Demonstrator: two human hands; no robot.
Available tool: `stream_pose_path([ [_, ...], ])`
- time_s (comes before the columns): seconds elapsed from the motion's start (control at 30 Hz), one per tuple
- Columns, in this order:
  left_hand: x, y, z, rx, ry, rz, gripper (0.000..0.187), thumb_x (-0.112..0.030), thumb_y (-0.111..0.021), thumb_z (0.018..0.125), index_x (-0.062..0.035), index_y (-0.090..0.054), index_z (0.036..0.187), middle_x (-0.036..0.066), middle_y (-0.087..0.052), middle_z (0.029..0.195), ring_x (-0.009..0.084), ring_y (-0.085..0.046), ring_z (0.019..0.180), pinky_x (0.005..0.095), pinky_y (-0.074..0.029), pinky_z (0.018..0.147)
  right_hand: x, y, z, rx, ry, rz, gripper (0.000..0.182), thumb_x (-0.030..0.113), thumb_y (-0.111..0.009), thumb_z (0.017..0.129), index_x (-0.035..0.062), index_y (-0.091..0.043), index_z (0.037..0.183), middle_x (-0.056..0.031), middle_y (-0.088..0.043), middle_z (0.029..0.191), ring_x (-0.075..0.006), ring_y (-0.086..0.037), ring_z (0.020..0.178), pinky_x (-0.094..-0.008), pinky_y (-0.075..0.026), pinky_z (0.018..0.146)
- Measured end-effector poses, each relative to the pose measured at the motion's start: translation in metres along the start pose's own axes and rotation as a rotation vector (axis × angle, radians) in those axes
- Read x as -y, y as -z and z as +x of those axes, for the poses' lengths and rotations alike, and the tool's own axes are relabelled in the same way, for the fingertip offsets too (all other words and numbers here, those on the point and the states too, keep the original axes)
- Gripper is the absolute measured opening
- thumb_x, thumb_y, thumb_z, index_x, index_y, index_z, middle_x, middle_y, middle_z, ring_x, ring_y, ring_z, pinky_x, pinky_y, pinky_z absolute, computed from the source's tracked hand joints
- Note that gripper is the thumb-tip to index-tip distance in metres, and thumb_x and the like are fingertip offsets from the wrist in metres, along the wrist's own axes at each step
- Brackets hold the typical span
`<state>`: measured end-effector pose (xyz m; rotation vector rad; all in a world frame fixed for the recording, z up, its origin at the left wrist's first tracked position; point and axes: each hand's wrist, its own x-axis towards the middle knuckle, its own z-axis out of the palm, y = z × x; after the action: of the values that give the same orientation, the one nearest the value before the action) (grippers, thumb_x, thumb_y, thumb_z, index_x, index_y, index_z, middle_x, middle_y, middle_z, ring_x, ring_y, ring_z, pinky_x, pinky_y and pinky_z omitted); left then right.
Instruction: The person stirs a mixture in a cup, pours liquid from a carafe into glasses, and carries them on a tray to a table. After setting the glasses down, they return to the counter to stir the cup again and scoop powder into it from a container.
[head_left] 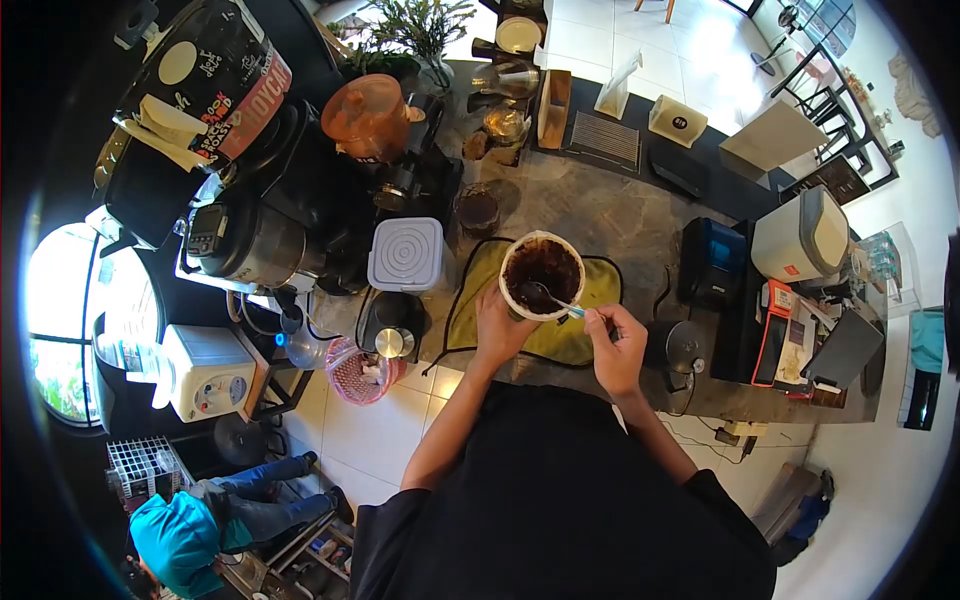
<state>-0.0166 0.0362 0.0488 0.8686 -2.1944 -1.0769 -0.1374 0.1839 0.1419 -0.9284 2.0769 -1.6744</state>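
A white-rimmed tub point(504, 285) holds dark brown contents, with smears of the same brown up its inner wall. My left hand point(497, 328) is wrapped around the near left side of the tub. In my right hand point(616, 346), thumb and fingers pinch the teal handle of a metal spoon point(562, 303). The spoon's bowl end dips into the brown contents. Beneath the tub spreads an olive-green cloth point(466, 318) with a dark edge. A dark glass point(478, 210) stands just beyond the tub to the left.
Left of the cloth are a lidded grey container point(408, 255) and a grinder with an orange hopper point(366, 118). A black round device point(683, 345) stands right of my right hand. A pink basket point(362, 375) sits on the floor; a person in a teal top point(176, 540) is behind, lower left.
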Motion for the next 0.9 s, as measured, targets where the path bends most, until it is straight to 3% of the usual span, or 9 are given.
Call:
stream_pose_path([
  [0.07, -0.001, 0.001, 0.000, -0.003, 0.018, -0.025, 0.063, -0.029, -0.088, 0.073, -0.0102, -0.066, 0.130, 0.014, -0.062, 0.135, 0.0351, -0.053, 0.130, 0.0491, -0.035, 0.110, 0.001, -0.001, 0.002, -0.024, -0.125, 0.163, 0.017, 0.010, -0.069, 0.096, -0.0015, -0.066, 0.084, -0.0008, -0.061, 0.070, -0.0064, -0.051, 0.066, -0.0239, -0.039, 0.063],
  [0.27, -0.008, 0.003, 0.003, 0.005, 0.043, -0.055, 0.064, -0.027, -0.088, 0.072, -0.0089, -0.066, 0.129, 0.015, -0.062, 0.135, 0.0366, -0.053, 0.131, 0.0491, -0.037, 0.109, -0.005, -0.003, 0.011, -0.078, -0.341, 0.399, 0.020, 0.013, -0.067, 0.099, 0.0010, -0.067, 0.083, 0.0018, -0.060, 0.068, -0.0031, -0.047, 0.061, -0.0215, -0.033, 0.058],
  [0.47, 0.025, -0.011, 0.002, 0.037, -0.051, -0.181, 0.067, -0.022, -0.087, 0.073, -0.0052, -0.061, 0.133, 0.019, -0.060, 0.136, 0.0402, -0.053, 0.130, 0.0503, -0.037, 0.110, -0.007, -0.001, 0.015, -0.062, -0.332, 0.420, 0.020, 0.015, -0.065, 0.100, 0.0031, -0.067, 0.084, 0.0012, -0.060, 0.067, -0.0025, -0.041, 0.058, -0.0226, -0.029, 0.055],
  [0.6, 0.023, -0.012, -0.007, 0.007, -0.018, -0.237, 0.078, -0.017, -0.085, 0.073, -0.0039, -0.053, 0.143, 0.023, -0.057, 0.140, 0.0416, -0.052, 0.131, 0.0494, -0.037, 0.111, -0.007, 0.006, 0.021, -0.031, -0.353, 0.383, 0.021, 0.015, -0.063, 0.101, 0.0035, -0.065, 0.083, -0.0017, -0.063, 0.071, -0.0076, -0.053, 0.064, -0.0237, -0.037, 0.063],
  [0.7, 0.021, -0.004, -0.014, -0.037, 0.025, -0.249, 0.085, -0.023, -0.081, 0.078, -0.0033, -0.043, 0.151, 0.024, -0.052, 0.146, 0.0403, -0.049, 0.135, 0.0481, -0.036, 0.113, -0.007, 0.009, 0.025, -0.016, -0.328, 0.377, 0.023, 0.017, -0.062, 0.102, 0.0041, -0.065, 0.082, -0.0017, -0.063, 0.071, -0.0080, -0.053, 0.064, -0.0238, -0.037, 0.063],
  [0.77, 0.034, -0.006, -0.016, -0.040, 0.034, -0.391, 0.080, -0.029, -0.070, 0.088, -0.0012, -0.037, 0.155, 0.024, -0.048, 0.150, 0.0375, -0.046, 0.139, 0.0468, -0.034, 0.116, -0.006, 0.010, 0.030, -0.022, -0.332, 0.444, 0.023, 0.016, -0.064, 0.101, 0.0042, -0.066, 0.082, -0.0010, -0.062, 0.069, -0.0064, -0.049, 0.063, -0.0245, -0.034, 0.064],
  [0.9, 0.052, -0.002, -0.022, -0.099, 0.092, -0.604, 0.063, -0.028, -0.054, 0.097, 0.0016, -0.041, 0.151, 0.023, -0.049, 0.149, 0.0353, -0.046, 0.139, 0.0449, -0.034, 0.116, -0.001, 0.016, 0.041, 0.002, -0.325, 0.472, 0.022, 0.016, -0.064, 0.100, 0.0049, -0.066, 0.082, -0.0014, -0.062, 0.069, -0.0076, -0.051, 0.064, -0.0247, -0.035, 0.065],
])
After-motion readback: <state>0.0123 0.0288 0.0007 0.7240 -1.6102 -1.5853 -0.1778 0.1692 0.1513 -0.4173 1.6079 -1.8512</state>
